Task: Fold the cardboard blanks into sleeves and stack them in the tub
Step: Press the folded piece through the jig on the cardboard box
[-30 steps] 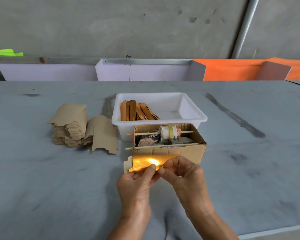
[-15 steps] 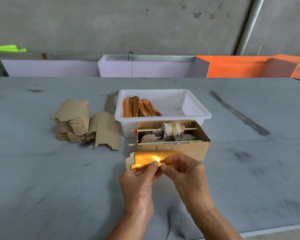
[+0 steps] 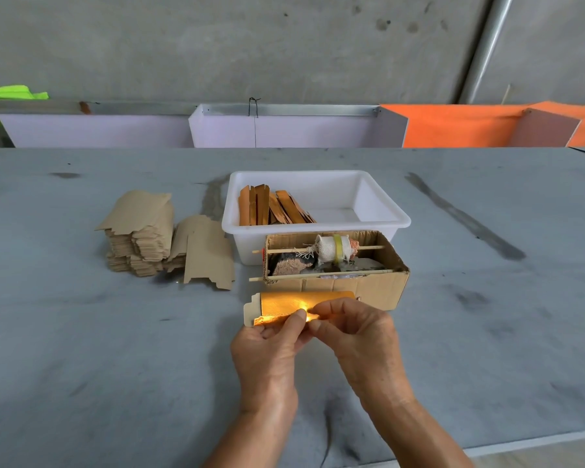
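Gold-foil-faced cardboard blank (image 3: 294, 307) sits centre frame, just above grey worktop (image 3: 81, 366), w/ your left hand (image 3: 267, 346) and right hand (image 3: 358, 332) both pinching its near edge. Light, thin, prob. slick foil; pinch along crease, not flaps. White plastic tub (image 3: 382, 211) behind.

A glossy gold-foil cardboard blank (image 3: 284, 307) glares with reflected light; the matt brown cardboard blanks (image 3: 139, 231) look dull. The smooth white plastic tub (image 3: 382, 211) sits on a scuffed matt grey table (image 3: 81, 332), by a rough corrugated cardboard box (image 3: 368, 285).
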Tool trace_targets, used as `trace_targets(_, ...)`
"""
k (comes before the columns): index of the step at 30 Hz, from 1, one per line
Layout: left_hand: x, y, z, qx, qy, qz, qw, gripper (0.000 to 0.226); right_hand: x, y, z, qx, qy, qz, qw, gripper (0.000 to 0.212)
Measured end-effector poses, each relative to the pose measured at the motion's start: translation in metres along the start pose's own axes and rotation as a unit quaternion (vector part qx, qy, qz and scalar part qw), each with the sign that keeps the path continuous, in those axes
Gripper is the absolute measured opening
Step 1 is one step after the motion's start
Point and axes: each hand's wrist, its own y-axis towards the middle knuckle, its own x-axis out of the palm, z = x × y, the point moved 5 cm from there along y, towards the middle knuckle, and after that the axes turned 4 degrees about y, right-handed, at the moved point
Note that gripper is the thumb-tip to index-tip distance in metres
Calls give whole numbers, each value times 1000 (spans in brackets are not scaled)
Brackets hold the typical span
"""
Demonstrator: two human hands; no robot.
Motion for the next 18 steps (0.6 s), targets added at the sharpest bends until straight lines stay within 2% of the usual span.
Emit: trace_targets(18, -1, -2, 2, -6, 1, -6, 1000, 12, -2, 2, -4, 5, -15, -37, 999, 17)
